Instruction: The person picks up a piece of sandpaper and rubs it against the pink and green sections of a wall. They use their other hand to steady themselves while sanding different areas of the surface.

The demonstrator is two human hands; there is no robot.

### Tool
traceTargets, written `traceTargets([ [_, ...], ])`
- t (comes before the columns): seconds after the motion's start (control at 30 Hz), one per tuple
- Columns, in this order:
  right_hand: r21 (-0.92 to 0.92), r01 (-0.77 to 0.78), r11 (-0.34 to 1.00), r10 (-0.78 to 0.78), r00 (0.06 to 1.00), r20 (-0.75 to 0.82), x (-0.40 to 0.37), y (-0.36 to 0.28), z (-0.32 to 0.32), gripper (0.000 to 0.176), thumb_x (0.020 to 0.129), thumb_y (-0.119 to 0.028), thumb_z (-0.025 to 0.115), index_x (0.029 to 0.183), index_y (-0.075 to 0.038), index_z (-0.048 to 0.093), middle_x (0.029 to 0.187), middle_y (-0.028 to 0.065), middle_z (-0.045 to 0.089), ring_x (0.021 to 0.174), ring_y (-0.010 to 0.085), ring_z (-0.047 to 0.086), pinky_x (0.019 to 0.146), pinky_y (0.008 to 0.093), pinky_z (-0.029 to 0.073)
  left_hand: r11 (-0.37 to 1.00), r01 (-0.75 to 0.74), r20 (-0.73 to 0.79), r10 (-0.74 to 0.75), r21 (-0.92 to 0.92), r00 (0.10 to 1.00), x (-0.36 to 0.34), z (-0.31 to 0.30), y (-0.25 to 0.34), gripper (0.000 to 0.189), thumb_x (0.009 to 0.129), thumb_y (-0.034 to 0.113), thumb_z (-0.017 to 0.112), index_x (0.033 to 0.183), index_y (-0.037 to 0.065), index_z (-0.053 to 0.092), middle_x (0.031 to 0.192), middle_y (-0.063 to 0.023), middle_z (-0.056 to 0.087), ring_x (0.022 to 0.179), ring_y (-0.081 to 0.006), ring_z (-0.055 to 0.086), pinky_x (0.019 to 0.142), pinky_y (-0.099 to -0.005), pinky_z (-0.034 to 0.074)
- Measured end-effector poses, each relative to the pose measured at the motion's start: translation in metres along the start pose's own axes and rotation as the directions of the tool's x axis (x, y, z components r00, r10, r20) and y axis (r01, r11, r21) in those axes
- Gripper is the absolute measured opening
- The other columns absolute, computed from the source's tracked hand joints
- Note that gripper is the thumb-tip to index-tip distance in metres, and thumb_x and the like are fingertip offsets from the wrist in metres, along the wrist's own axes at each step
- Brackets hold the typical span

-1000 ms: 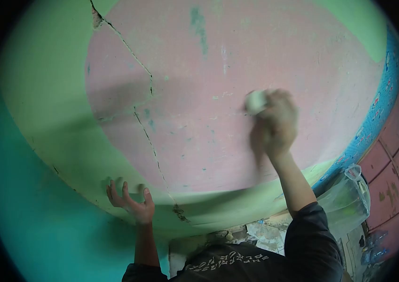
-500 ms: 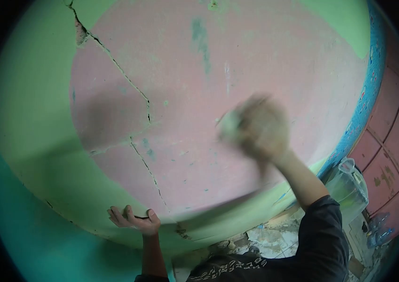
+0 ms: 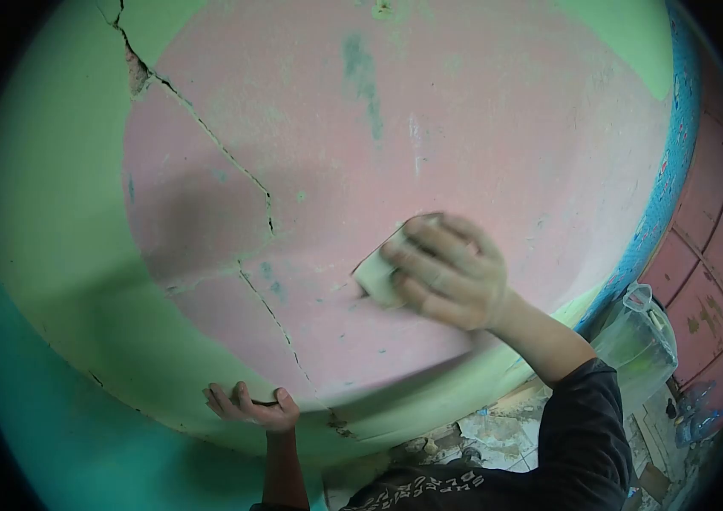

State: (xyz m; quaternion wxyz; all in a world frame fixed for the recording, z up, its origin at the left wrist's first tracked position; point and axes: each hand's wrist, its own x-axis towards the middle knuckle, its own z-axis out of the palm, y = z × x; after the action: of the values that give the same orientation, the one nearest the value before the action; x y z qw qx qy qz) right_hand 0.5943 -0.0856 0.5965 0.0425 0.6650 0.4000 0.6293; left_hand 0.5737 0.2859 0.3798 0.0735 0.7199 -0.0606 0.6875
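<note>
My right hand (image 3: 455, 272) is pressed over a pale folded sheet of sandpaper (image 3: 376, 277) against the pink part of the painted wall (image 3: 481, 128). The sheet's light backing shows left of the fingers, with a thin dark edge; the rest is covered. Some blur lies on the fingers. Lower left, my left hand (image 3: 255, 410) rests at the wall's green lower area with fingers apart; a thin dark line between finger and thumb looks like shadow. A long crack (image 3: 216, 140) runs down the wall between the hands and the upper left corner.
Right of the wall stands a blue patterned strip (image 3: 664, 179) beside a pink panelled surface (image 3: 698, 281). A clear plastic bag (image 3: 638, 341) and a crumpled blue-clear plastic piece (image 3: 698, 422) lie near broken rubble (image 3: 498, 430) on the floor.
My right hand has swept down and to the left across the wall with the sandpaper. My left hand stays at about the same spot; the view has shifted slightly.
</note>
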Motion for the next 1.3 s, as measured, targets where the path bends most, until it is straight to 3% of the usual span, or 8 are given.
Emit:
traceTargets([
  [0.17, -0.036, -0.269, 0.963, 0.251, 0.932, -0.261, 0.010, 0.020, 0.004, 0.020, 0.083, -0.002, 0.073, 0.098, -0.013, 0.065, 0.127, 0.0133, 0.073, 0.117, 0.0350, 0.070, 0.107, 0.0495, 0.054, 0.999, 0.035, -0.003, -0.035, -0.007, 0.999, -0.005, -0.001, -0.001, 0.061, 0.105, 0.051, 0.050, 0.143, 0.003, 0.045, 0.162, -0.0308, 0.031, 0.150, -0.0542, 0.026, 0.117, -0.0753, 0.021],
  [0.27, 0.174, 0.133, 0.976, -0.135, 0.991, 0.003, 0.006, -0.007, -0.007, 0.021, 0.083, -0.004, 0.074, 0.100, -0.012, 0.065, 0.125, 0.0145, 0.073, 0.118, 0.0360, 0.070, 0.103, 0.0489, 0.056, 0.999, 0.034, 0.008, -0.034, -0.006, 0.999, -0.005, -0.002, -0.002, 0.060, 0.105, 0.050, 0.051, 0.142, 0.003, 0.046, 0.162, -0.0306, 0.031, 0.151, -0.0542, 0.026, 0.117, -0.0755, 0.021],
  [0.33, 0.345, -0.326, 0.880, 0.433, 0.850, -0.300, -0.007, 0.012, 0.026, 0.024, 0.087, -0.002, 0.073, 0.108, -0.011, 0.065, 0.125, 0.0124, 0.073, 0.119, 0.0316, 0.070, 0.104, 0.0462, 0.056, 1.000, 0.014, -0.006, -0.014, -0.016, 1.000, 0.000, -0.001, -0.003, 0.060, 0.105, 0.050, 0.051, 0.142, 0.003, 0.046, 0.162, -0.0304, 0.031, 0.151, -0.0541, 0.025, 0.117, -0.0756, 0.020],
  [0.43, -0.067, -0.224, 0.972, 0.208, 0.959, -0.192, 0.006, 0.015, 0.000, 0.021, 0.085, -0.008, 0.075, 0.103, -0.008, 0.064, 0.125, 0.0136, 0.074, 0.117, 0.0410, 0.070, 0.102, 0.0497, 0.056, 0.999, 0.046, 0.002, -0.046, -0.021, 0.999, -0.005, 0.000, -0.001, 0.059, 0.105, 0.050, 0.051, 0.142, 0.003, 0.046, 0.162, -0.0304, 0.031, 0.151, -0.0541, 0.025, 0.117, -0.0758, 0.020],
  [0.5, 0.139, 0.167, 0.976, -0.169, 0.986, 0.000, 0.006, -0.006, -0.005, 0.019, 0.087, -0.007, 0.073, 0.103, -0.008, 0.063, 0.125, 0.0140, 0.074, 0.121, 0.0401, 0.069, 0.103, 0.0501, 0.056, 0.999, 0.043, 0.013, -0.043, -0.021, 0.999, -0.007, -0.003, -0.001, 0.059, 0.105, 0.050, 0.051, 0.142, 0.003, 0.046, 0.162, -0.0305, 0.031, 0.150, -0.0542, 0.025, 0.117, -0.0758, 0.020],
  [0.63, 0.233, -0.431, 0.872, 0.477, 0.856, -0.201, -0.056, 0.019, 0.060, 0.016, 0.088, -0.008, 0.070, 0.103, -0.008, 0.064, 0.129, 0.0137, 0.073, 0.121, 0.0359, 0.069, 0.104, 0.0475, 0.057, 1.000, 0.025, 0.014, -0.025, -0.001, 1.000, -0.003, -0.004, -0.003, 0.059, 0.105, 0.050, 0.051, 0.142, 0.004, 0.046, 0.162, -0.0304, 0.031, 0.150, -0.0541, 0.025, 0.117, -0.0759, 0.021],
  [1.0, 0.171, 0.023, 0.985, -0.028, 0.999, 0.025, -0.006, 0.008, 0.004, 0.036, 0.077, -0.011, 0.077, 0.111, -0.003, 0.066, 0.139, 0.0197, 0.067, 0.129, 0.0361, 0.065, 0.113, 0.0530, 0.050, 1.000, 0.003, 0.034, -0.003, -0.017, 0.999, -0.008, -0.004, -0.003, 0.061, 0.107, 0.047, 0.050, 0.145, 0.000, 0.043, 0.163, -0.0312, 0.027, 0.152, -0.0536, 0.023, 0.116, -0.0743, 0.024],
  [1.3, -0.026, 0.010, 1.000, -0.012, 0.998, -0.054, -0.009, 0.031, 0.002, 0.042, 0.084, -0.012, 0.073, 0.126, -0.003, 0.068, 0.127, 0.0142, 0.073, 0.124, 0.0301, 0.068, 0.112, 0.0475, 0.052, 0.999, 0.033, 0.073, -0.032, -0.006, 0.997, -0.009, -0.005, -0.001, 0.059, 0.106, 0.046, 0.051, 0.144, 0.001, 0.044, 0.162, -0.0313, 0.029, 0.151, -0.0545, 0.022, 0.117, -0.0756, 0.020],
])
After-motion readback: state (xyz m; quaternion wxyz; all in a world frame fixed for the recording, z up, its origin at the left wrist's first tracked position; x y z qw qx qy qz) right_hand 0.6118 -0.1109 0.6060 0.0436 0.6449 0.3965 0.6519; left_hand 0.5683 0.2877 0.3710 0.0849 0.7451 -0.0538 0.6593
